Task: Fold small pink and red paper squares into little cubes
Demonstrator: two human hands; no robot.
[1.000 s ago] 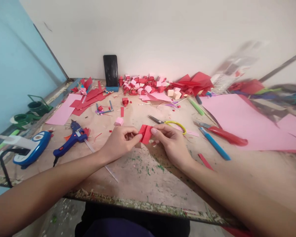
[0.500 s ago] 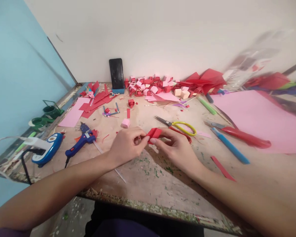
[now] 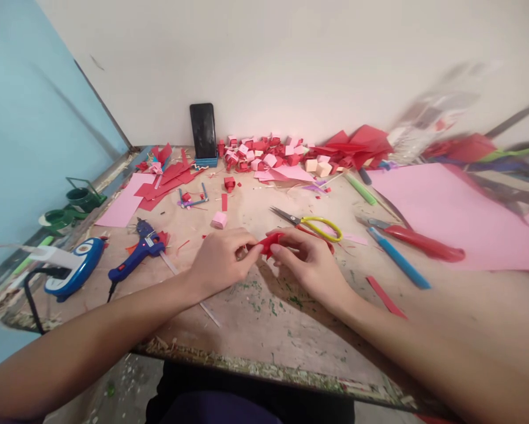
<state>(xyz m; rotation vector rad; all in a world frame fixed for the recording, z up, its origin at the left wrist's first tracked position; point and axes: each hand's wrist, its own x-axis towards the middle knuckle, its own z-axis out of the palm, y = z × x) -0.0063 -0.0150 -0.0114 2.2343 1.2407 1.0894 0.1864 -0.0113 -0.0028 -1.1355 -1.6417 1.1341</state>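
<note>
A small folded piece of red paper (image 3: 270, 242) is held between both hands above the middle of the table. My left hand (image 3: 224, 256) pinches its left end with thumb and fingers. On the right end, my right hand (image 3: 306, 259) grips it with the thumb in front and the fingers behind, hiding part of it. Scissors with yellow and red handles (image 3: 321, 227) lie just behind my right hand. A pink paper cube (image 3: 219, 220) rests behind my left hand.
A blue glue gun (image 3: 136, 256) and a blue-white power strip (image 3: 76, 268) lie left. Behind are a phone (image 3: 203, 131) and heaped paper cubes (image 3: 268, 154). A red-handled cutter (image 3: 427, 241), a blue pen-like tool (image 3: 401, 259) and pink sheets (image 3: 458, 212) are at right.
The red paper has been turned and looks narrower, still held in both hands. The whole view has shifted slightly, so the table's things appear further left.
</note>
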